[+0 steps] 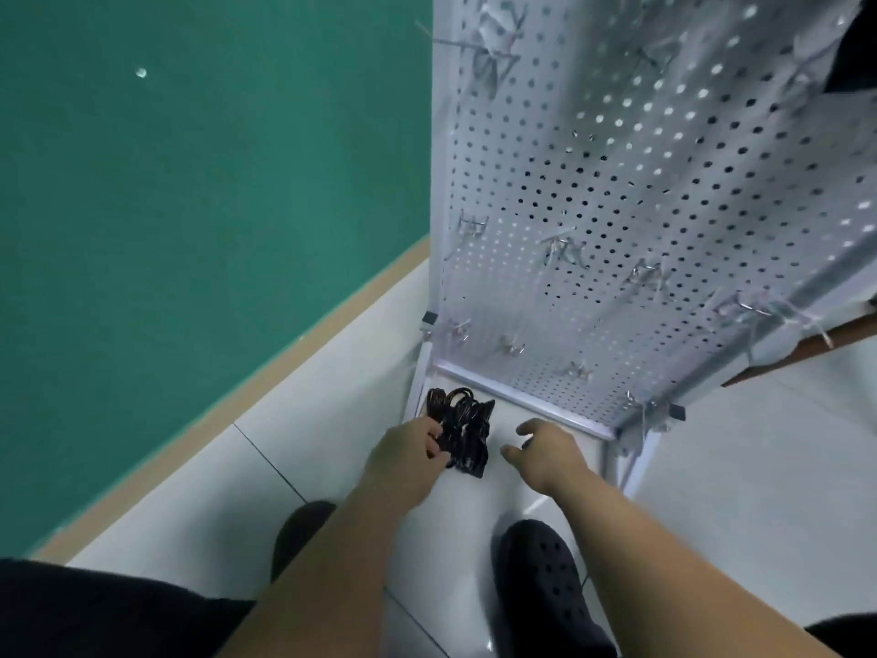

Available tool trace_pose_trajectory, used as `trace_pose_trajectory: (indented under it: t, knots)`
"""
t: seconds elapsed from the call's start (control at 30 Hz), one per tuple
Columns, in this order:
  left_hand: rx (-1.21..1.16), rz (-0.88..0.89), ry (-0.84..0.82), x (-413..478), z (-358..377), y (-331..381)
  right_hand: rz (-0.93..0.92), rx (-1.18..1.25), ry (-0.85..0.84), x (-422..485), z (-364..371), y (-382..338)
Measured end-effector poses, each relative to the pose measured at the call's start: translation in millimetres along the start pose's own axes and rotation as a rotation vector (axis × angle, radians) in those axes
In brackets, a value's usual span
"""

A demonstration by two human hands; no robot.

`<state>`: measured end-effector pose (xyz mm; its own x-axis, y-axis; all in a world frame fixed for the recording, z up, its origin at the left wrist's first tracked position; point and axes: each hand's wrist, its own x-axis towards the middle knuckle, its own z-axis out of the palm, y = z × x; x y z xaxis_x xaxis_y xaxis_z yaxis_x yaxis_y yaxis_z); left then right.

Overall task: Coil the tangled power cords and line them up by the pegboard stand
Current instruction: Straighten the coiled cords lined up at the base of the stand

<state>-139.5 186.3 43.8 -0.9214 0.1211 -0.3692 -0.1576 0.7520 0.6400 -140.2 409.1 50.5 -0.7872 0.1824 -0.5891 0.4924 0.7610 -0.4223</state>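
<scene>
A bundle of coiled black power cord (462, 429) lies on the white tiled floor at the left foot of the white pegboard stand (617, 206). My left hand (408, 455) grips the bundle's left side, fingers curled into the loops. My right hand (545, 451) hovers just right of the bundle with its fingers loosely spread and holds nothing. The stand's base frame (522, 406) runs right behind the cord.
A green wall (190, 182) with a tan skirting strip (284, 363) runs along the left. Metal hooks (560, 249) and zip ties stick out of the pegboard. My black perforated shoes (545, 586) stand on the tiles below my arms.
</scene>
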Motion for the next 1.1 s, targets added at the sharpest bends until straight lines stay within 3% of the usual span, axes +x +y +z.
trace_pose_trajectory:
  t: [0.47,0.83,1.1]
  knots:
    - [-0.016,-0.101,-0.083,45.9,36.1,-40.6,0.161,0.101,-0.104,115.1,59.8,-19.2]
    - [0.007,-0.1,-0.131,62.5,36.6,-46.4,0.276,0.202,-0.047,114.5,75.5,-0.8]
    - [-0.166,-0.043,-0.151,73.8,29.3,4.0,0.004,0.576,0.164,61.1,42.7,17.3]
